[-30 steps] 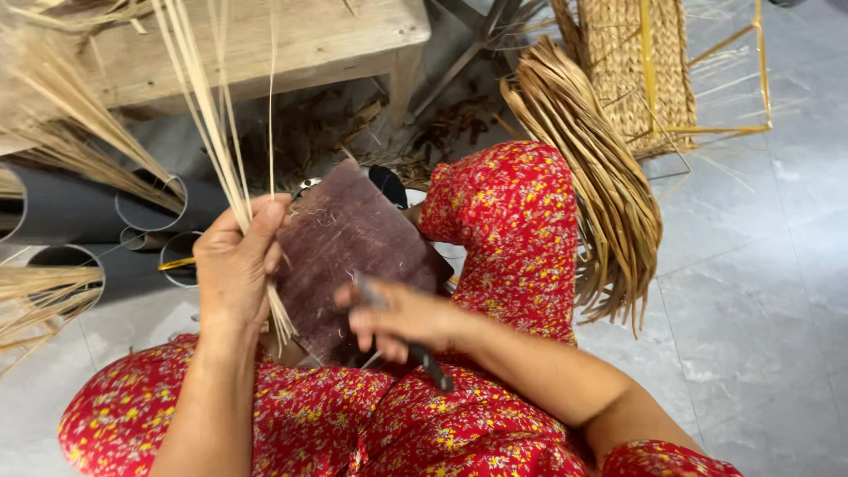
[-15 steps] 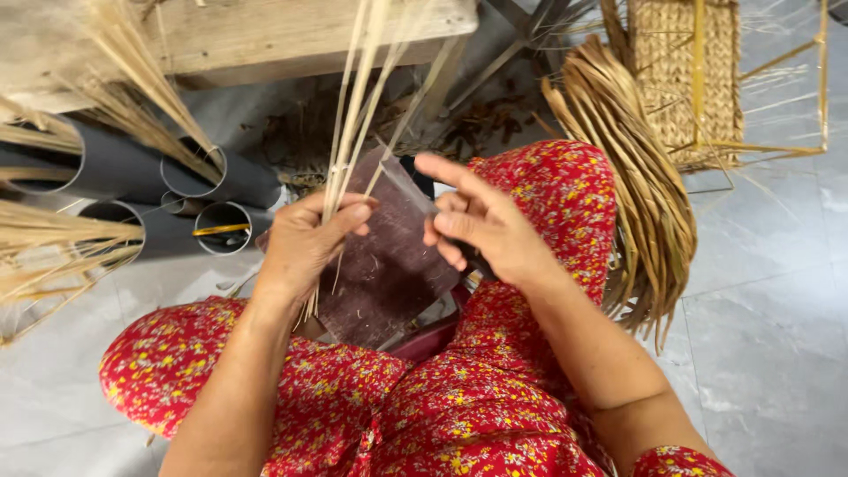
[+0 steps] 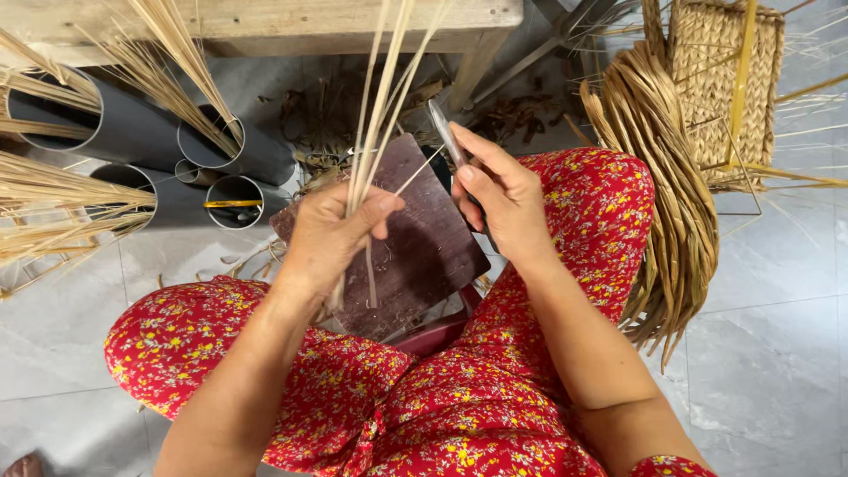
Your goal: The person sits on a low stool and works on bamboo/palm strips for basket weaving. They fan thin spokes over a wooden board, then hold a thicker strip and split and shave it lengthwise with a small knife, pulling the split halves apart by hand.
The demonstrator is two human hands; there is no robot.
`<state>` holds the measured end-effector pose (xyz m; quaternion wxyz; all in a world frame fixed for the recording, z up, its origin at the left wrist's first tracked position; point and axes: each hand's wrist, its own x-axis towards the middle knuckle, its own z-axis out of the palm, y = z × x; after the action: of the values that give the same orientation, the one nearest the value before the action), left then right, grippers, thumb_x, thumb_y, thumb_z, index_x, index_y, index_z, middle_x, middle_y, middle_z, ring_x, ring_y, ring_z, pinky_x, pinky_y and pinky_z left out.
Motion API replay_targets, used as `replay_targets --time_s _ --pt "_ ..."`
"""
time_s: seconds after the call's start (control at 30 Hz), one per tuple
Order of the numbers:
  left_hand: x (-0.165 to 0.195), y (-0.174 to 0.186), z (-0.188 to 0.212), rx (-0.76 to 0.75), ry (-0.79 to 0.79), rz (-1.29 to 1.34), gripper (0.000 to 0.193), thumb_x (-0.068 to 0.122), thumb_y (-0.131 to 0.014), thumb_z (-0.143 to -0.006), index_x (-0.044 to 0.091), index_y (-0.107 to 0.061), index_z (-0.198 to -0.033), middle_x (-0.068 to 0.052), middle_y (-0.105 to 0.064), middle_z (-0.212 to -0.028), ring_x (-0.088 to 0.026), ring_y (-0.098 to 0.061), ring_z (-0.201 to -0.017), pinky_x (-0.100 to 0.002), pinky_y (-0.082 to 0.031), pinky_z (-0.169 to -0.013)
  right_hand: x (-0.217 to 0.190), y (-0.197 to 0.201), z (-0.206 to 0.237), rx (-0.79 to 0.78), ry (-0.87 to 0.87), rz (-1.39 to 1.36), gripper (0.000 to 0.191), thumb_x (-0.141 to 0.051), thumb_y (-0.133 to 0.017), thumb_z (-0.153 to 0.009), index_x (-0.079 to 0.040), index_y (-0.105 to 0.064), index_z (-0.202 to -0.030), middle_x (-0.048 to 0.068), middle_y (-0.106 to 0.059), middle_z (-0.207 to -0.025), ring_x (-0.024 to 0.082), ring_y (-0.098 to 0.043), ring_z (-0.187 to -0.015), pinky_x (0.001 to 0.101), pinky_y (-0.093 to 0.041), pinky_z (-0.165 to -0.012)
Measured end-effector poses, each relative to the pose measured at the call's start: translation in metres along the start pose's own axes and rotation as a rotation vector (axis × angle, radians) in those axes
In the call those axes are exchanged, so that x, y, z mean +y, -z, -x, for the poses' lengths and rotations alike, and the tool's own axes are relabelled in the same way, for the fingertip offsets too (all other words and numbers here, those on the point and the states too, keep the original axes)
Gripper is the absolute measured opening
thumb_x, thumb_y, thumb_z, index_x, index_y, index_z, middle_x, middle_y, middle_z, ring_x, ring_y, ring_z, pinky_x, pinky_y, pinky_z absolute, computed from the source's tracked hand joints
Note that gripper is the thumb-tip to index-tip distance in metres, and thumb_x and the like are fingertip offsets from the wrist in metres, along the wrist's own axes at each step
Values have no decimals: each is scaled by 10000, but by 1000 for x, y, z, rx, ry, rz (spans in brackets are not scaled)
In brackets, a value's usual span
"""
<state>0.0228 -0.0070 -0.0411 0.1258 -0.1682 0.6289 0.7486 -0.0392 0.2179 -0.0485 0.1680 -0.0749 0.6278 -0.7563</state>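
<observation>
Trimming step in hand: left hand (image 3: pixel 331 238) fingers closed round upright pale straw strands (image 3: pixel 380 106) over the dark board (image 3: pixel 424 256) on the lap. Right hand (image 3: pixel 503 199) grips what appears a blade (image 3: pixel 444 131); next, blade must meet strands.

1 head-worn view, looking steeply down, close over lap (image 3: pixel 459 415) and tiled floor (image 3: pixel 777 353)

Pale reed strips (image 3: pixel 380 106), bunched upright over a dark brown board (image 3: pixel 415 256) (tilted on the lap), beside a slim metal blade (image 3: pixel 446 132)
</observation>
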Motion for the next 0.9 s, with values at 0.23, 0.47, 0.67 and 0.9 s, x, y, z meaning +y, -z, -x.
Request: replay_targets --time_s 0.23,0.47,0.67,0.9 --pt "-16 -20 -22 -16 -118 80 144 183 -699 -984 47 -747 -985 35 -613 -691 -13 -421 -534 -192 -287 -472 14 -7 -12 146 3 -172 423 -66 -600 -1051 -88 -591 -1473 40 -624 -848 78 -506 -566 219 -409 -485" --pt "-19 -18 -8 -43 -153 23 169 204 -697 -1008 50 -767 -1022 17 -677 -739 -15 -556 -607 -179 -404 -528 -14 23 -34 384 62 -416 458 -110 -602 -1049 -135 -544 -1503 32 -622 -832 89 -512 -556 241 -424 -463" --pt "-14 1 -26 61 -195 345 218 225 -690 -997 20 -723 -1061 -22 -748 -885 -2 -420 -537 -182 -317 -479 34 -16 3 124 -188 -89 363 -181 -640 -963 -26 -651 -1292 -19 -584 -716 65 -462 -440 223 -363 -386" --pt "-30 -18 -30 95 -173 411 222 195 -704 -993 6 -725 -1108 -6 -706 -912 -5 -392 -563 -183 -347 -505 74 -55 18 -1 -251 -276 170 -161 -757 -951 -35 -656 -1002 -9 -617 -728 61 -462 -470 232 -358 -414"
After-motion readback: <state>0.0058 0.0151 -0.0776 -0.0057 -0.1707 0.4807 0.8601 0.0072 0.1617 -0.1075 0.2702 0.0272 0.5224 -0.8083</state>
